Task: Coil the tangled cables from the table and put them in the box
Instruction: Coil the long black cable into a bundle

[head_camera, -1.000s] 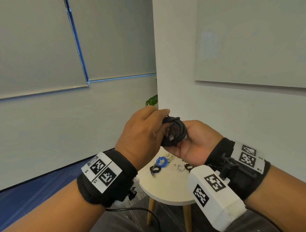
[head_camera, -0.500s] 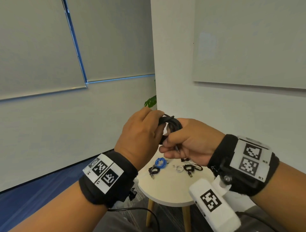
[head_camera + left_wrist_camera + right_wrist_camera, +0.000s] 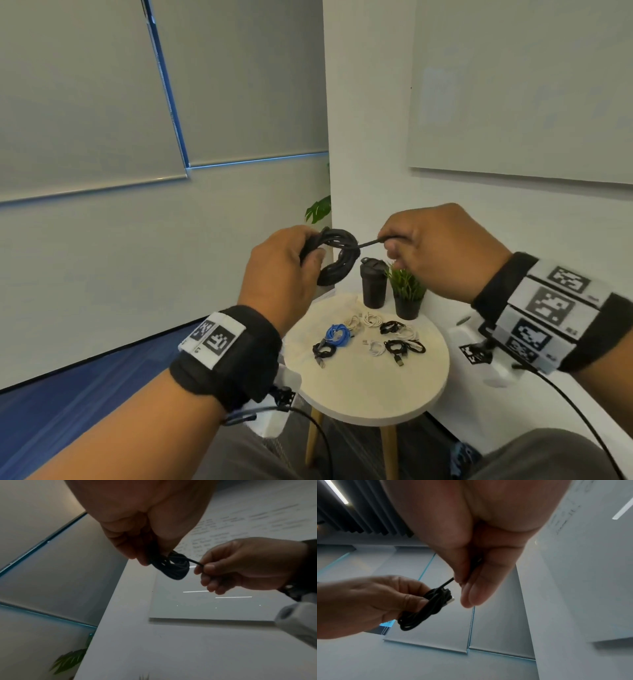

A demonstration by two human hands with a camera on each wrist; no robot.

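My left hand (image 3: 310,253) grips a coiled black cable (image 3: 339,263) in the air above the round table (image 3: 370,394). My right hand (image 3: 388,245) pinches the cable's free end, which runs taut from the coil. The left wrist view has the black cable (image 3: 173,568) hanging below my left hand (image 3: 145,555), with my right hand (image 3: 202,568) pulling its end to the right. In the right wrist view the coiled black cable (image 3: 423,608) sits in my left hand (image 3: 412,600), a pale connector sticking out. Several more cables lie on the table: blue (image 3: 337,334), white (image 3: 371,320), black (image 3: 404,347).
A dark tumbler (image 3: 374,284) and a small potted plant (image 3: 407,291) stand at the table's far edge near the white wall. A leafy plant (image 3: 318,209) shows behind the wall corner. No box is in view.
My right hand has drawn away from the coil to the right, pulling the cable's end out taut. Both hands have risen and the view has dropped, showing more of the table.
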